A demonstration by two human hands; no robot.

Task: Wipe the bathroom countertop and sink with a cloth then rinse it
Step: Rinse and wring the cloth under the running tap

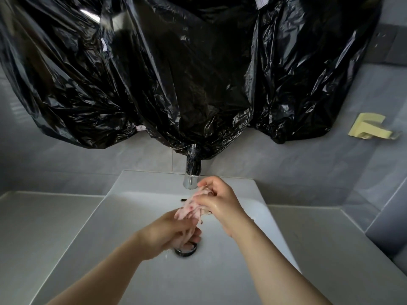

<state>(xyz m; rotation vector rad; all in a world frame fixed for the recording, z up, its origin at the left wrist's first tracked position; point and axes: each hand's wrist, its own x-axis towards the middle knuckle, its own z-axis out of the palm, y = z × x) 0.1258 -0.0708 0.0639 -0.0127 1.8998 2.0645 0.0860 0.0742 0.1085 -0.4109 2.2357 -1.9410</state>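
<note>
Now the left hand curls round the cloth's lower end, above the drain in the sink — the right hand pinches its upper end, just below the tap. Black plastic hangs above; a yellow holder sits far right.

1. A pale countertop runs along the grey tiled wall, with flat stretches to the left and right of the sink.
2. The white rectangular sink sits between those stretches, its back edge against the wall.
3. A chrome tap stands at the middle of the sink's back rim.
4. A round metal drain lies in the sink's floor.
</note>
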